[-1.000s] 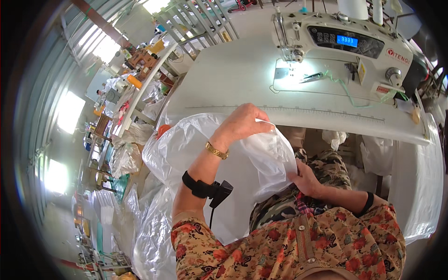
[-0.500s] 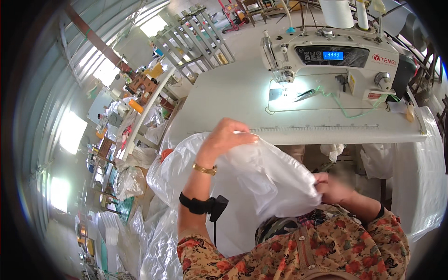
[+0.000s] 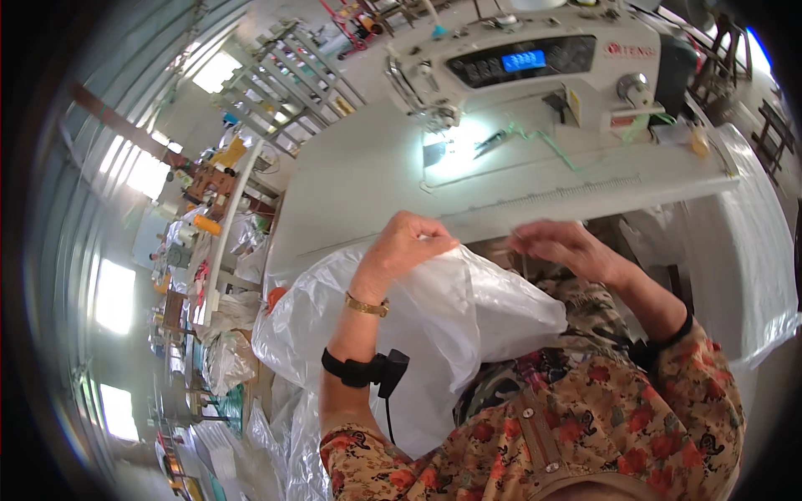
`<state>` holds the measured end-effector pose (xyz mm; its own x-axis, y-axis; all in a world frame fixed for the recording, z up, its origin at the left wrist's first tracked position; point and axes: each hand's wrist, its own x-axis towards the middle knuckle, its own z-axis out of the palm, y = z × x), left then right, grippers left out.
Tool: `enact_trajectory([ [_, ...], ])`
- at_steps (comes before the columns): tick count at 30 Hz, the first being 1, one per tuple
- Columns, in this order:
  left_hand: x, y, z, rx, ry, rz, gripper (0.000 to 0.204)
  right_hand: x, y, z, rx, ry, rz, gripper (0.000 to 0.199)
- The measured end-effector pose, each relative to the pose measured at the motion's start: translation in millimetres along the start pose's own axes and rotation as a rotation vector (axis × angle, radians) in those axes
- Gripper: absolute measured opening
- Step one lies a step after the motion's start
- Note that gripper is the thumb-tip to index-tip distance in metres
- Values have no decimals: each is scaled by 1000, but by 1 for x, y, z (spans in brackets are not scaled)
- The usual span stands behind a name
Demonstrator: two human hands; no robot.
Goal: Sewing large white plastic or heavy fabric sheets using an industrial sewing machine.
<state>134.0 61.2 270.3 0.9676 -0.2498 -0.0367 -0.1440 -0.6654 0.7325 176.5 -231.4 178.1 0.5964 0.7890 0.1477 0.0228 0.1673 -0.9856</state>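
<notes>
A translucent white plastic sheet [image 3: 434, 305] drapes from the front edge of the sewing table over my lap. My left hand [image 3: 409, 245] is closed in a pinch on its upper edge, just before the table's edge. Off to the right, my right hand [image 3: 568, 249] hovers above the sheet's drooping end with fingers stretched out, somewhat blurred; no hold on the sheet shows. Beyond both hands stands a white sewing machine [image 3: 522, 75], its lamp lit over the needle area. Small dark thread snips [image 3: 490, 144] lie beside the needle plate.
The white table [image 3: 351, 196] spans the middle. Green thread [image 3: 547, 146] trails across it. More clear plastic [image 3: 743, 250] hangs over its right end. At left stands a cluttered bench [image 3: 230, 225]; a grey metal rack [image 3: 288, 83] is behind. A wooden stool [image 3: 773, 134] is far right.
My right hand has let go of the sheet's right end and moved up toward the table, fingers opening out. The left hand keeps its pinch. The whole view has shifted and tilted.
</notes>
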Motion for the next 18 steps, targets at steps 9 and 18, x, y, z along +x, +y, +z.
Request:
enact_trajectory([
  [9,14,-3,9,44,18,38,22,71,25,44,127,26,-47,27],
  [18,1,-13,9,-68,110,50,21,67,11,54,116,-8,29,20],
])
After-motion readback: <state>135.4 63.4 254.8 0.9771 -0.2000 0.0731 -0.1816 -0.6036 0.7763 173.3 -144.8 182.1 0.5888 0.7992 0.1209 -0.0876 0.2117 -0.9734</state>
